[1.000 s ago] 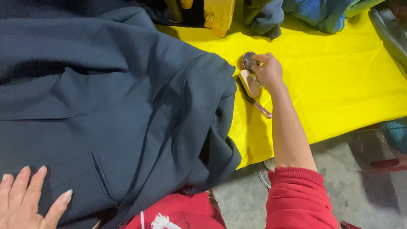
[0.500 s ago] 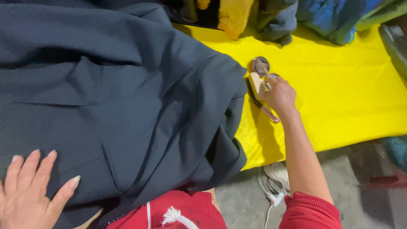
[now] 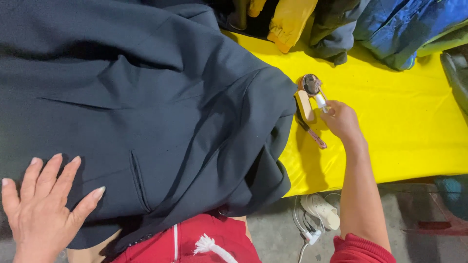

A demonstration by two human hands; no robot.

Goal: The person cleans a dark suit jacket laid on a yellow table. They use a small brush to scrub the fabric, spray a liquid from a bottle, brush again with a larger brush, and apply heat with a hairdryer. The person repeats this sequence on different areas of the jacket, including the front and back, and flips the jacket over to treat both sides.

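A dark navy jacket (image 3: 146, 107) lies spread over the left and middle of the bench (image 3: 404, 126), which is covered by a bright yellow cloth; the jacket's right edge falls in folds over the bench's near edge. A welt pocket slit shows on the jacket, just right of the left hand.

The left hand (image 3: 41, 209) lies flat on the jacket's near left part, palm down, fingers spread apart and holding nothing.

The right hand (image 3: 342, 121) reaches over the yellow cloth just right of the jacket's edge. Its fingers are closed on the white handle of a small handheld fabric shaver (image 3: 311, 92), a tool with a round dark head and a pale pink body. The shaver lies on the yellow cloth, touching or nearly touching the jacket's right edge, with its head pointing away from the person. A thin pinkish strap (image 3: 317, 139) trails from it toward the near side, just left of the right wrist.

Beyond the jacket, at the bench's far edge, lie a yellow garment (image 3: 287, 22) and a blue garment (image 3: 395, 29) in a heap. Below the bench's near edge, right of the jacket's hanging fold, a white plug with cable (image 3: 319, 214) rests on the grey floor. The person wears red sleeves and a red top.
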